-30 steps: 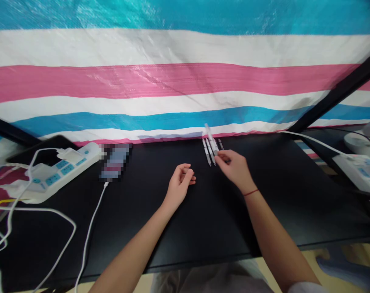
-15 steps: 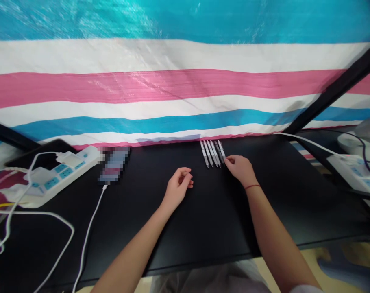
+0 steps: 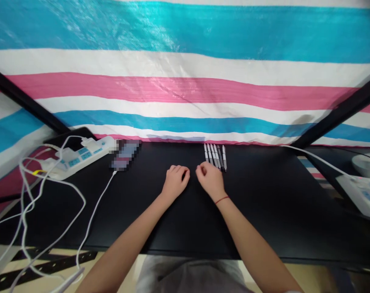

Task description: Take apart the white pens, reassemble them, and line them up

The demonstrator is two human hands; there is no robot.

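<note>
My left hand (image 3: 175, 180) rests on the black table with its fingers curled down and the thumb bent in. No object shows in it. Just to its right, a small gap away, my right hand (image 3: 212, 179) is loosely closed, a thin red cord around the wrist. Nothing visible is in its fingers. Behind it, several pens (image 3: 214, 154) with white and grey barrels lie side by side, roughly parallel. The knuckles hide the lower ends of some. At the right end of the row, one white-topped pen (image 3: 224, 156) lies slightly apart.
A blurred-out phone (image 3: 126, 156) on a white cable lies at the left. Beside it is a white power strip (image 3: 78, 162) with plugs and tangled cords. Another power strip (image 3: 360, 191) stands at the far right. A striped sheet (image 3: 185, 89) hangs behind the black table (image 3: 273, 211).
My right hand has let go of the rightmost pen and moved left, in front of the row. My left hand has turned palm down. The camera view has shifted.
</note>
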